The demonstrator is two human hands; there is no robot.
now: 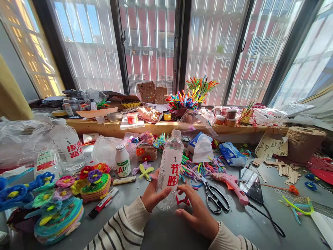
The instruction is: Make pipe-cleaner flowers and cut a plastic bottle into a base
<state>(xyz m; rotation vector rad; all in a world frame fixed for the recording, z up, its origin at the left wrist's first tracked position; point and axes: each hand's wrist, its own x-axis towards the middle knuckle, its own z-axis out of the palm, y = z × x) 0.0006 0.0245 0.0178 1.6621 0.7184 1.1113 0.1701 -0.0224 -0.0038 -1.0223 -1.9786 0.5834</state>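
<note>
A clear plastic bottle with a white label and red characters stands upright in front of me, its white cap on. My left hand is wrapped around its lower left side, the thumb across the front. On the other side, my right hand has its fingers apart and slightly bent, close to the bottle's base; whether a fingertip touches it I cannot tell. A small red pipe-cleaner piece lies behind the right fingers. Black-handled scissors and a pink glue gun lie to the right.
Pipe-cleaner flower pots crowd the left, near a second bottle and a small white-capped bottle. A phone, wooden sticks and a twine spool are at right. Jars and bowls line the window ledge.
</note>
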